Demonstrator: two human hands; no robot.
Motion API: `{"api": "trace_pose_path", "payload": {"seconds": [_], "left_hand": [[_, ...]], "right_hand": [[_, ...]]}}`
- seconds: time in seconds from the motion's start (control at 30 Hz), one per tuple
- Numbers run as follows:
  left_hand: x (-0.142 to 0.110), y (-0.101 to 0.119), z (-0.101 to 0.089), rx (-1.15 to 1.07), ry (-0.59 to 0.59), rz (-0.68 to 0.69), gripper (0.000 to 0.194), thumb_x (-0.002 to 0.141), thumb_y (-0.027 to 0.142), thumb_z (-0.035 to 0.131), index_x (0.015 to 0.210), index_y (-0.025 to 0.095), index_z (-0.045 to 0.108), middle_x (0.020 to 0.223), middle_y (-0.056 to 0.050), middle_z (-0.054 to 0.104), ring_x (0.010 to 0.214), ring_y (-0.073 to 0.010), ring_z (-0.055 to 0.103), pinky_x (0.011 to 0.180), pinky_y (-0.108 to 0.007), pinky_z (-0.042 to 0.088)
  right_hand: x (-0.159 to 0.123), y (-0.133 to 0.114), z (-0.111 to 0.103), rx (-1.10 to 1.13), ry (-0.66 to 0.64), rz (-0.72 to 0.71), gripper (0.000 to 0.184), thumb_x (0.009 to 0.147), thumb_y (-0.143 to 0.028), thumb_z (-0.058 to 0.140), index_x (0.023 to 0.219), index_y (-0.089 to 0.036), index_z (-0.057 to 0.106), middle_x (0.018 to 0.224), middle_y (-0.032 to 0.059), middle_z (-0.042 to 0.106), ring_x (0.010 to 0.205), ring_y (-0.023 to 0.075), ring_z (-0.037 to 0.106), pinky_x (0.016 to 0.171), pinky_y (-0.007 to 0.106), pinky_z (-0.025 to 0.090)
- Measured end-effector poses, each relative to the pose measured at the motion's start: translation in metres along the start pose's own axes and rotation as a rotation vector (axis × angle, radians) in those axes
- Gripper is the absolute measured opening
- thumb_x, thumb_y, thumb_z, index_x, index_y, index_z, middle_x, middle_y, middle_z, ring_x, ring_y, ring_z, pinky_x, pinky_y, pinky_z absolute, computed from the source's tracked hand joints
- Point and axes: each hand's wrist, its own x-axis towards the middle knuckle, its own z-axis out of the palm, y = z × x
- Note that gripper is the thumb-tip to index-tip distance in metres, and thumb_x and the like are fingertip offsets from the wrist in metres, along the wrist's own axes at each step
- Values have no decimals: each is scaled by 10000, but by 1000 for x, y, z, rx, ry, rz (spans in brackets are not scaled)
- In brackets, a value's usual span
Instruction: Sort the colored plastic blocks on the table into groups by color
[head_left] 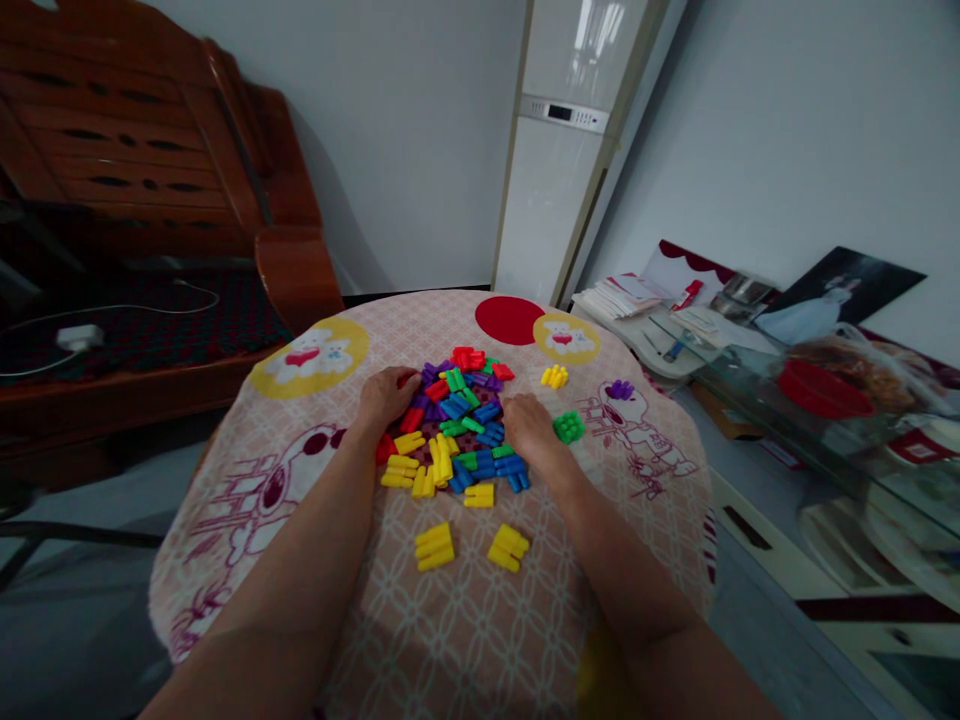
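A heap of plastic building blocks [454,400] in red, blue, green, purple and yellow lies on the table between my two hands. At the heap's left edge is my left hand [386,395], its fingers loosely bent and touching the blocks beside a red one. My right hand [526,425] rests against the right side of the heap, near blue blocks [491,434]; its fingers curl down and their tips are hidden. Closer to me lie two yellow blocks [435,546] [508,547], apart from the heap. To the right are a green cluster [568,427], a yellow cluster [555,376] and a purple cluster [620,389].
A patterned cloth [465,640] covers the round table. A wooden bench [142,180] with a white charger [79,338] stands at the left. Behind is a tall white cabinet-like unit [551,190]. At right, a glass shelf [810,430] holds papers, a red bowl [825,388] and bags.
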Motion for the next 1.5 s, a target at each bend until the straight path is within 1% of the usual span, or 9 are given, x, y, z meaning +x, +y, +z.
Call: {"api": "trace_pose_path", "payload": {"seconds": [0.3, 0.47, 0.57, 0.73, 0.93, 1.13, 1.23, 1.37, 1.5], "left_hand": [[0, 0, 1, -11, 13, -2, 450, 916, 392, 434, 1187, 190, 732, 1204, -113, 726, 1100, -286, 662, 938, -349, 487], [-1, 1, 0, -16, 7, -6, 456, 921, 391, 430, 1199, 185, 726, 1210, -115, 723, 1109, -281, 661, 947, -338, 481], [-1, 1, -1, -16, 5, -11, 466, 922, 395, 426, 1208, 174, 721, 1207, -124, 722, 1101, -284, 663, 936, -339, 485], [0, 0, 0, -8, -8, 6, 459, 922, 387, 419, 1200, 186, 724, 1199, -109, 728, 1098, -275, 663, 942, -333, 482], [0, -1, 1, -9, 2, 9, 477, 928, 396, 411, 1211, 166, 719, 1213, -122, 720, 1113, -278, 658, 962, -334, 476], [1, -3, 3, -18, -4, 3, 474, 928, 402, 420, 1219, 172, 714, 1223, -117, 717, 1123, -280, 654, 959, -337, 479], [2, -3, 3, -17, 1, 3, 469, 927, 407, 423, 1216, 182, 716, 1234, -110, 714, 1132, -278, 652, 966, -338, 477], [2, -4, 4, -17, 14, 9, 464, 925, 402, 419, 1197, 184, 725, 1224, -110, 718, 1128, -281, 654, 959, -341, 481], [1, -3, 3, -24, 20, 15, 461, 918, 397, 423, 1185, 183, 731, 1212, -110, 723, 1116, -281, 658, 947, -340, 485]], "right_hand": [[-14, 20, -9, 334, 149, -36, 353, 819, -51, 558, 1120, -160, 707, 995, 70, 738, 929, 186, 675, 857, 268, 493], [-28, 55, -27, 496, 371, 54, 353, 747, -77, 585, 1053, -166, 738, 1004, 62, 754, 905, 184, 689, 860, 283, 521], [-37, 93, -35, 433, 490, 202, 388, 725, -87, 539, 1048, -136, 749, 988, 93, 759, 904, 205, 696, 877, 306, 524], [-55, 154, -23, 194, 504, 479, 459, 716, -66, 460, 1060, -112, 760, 1010, 141, 763, 962, 252, 703, 946, 351, 500], [-68, 181, -3, 24, 419, 579, 494, 715, -27, 457, 1098, -114, 757, 1044, 147, 762, 986, 269, 698, 930, 341, 489], [-66, 157, -18, 13, 435, 657, 422, 814, -119, 525, 1185, -117, 727, 1102, 194, 736, 1042, 309, 674, 902, 388, 494], [-60, 118, -27, 156, 488, 407, 346, 862, -186, 532, 1134, -137, 739, 1085, 162, 744, 993, 265, 685, 897, 354, 497], [-58, 58, -28, 372, 222, 14, 221, 866, -224, 605, 1025, -195, 757, 944, 71, 771, 854, 197, 701, 796, 270, 503], [-60, 24, -23, 335, 78, -131, 205, 884, -193, 621, 1053, -174, 735, 975, 81, 759, 902, 190, 685, 817, 261, 475]]}}
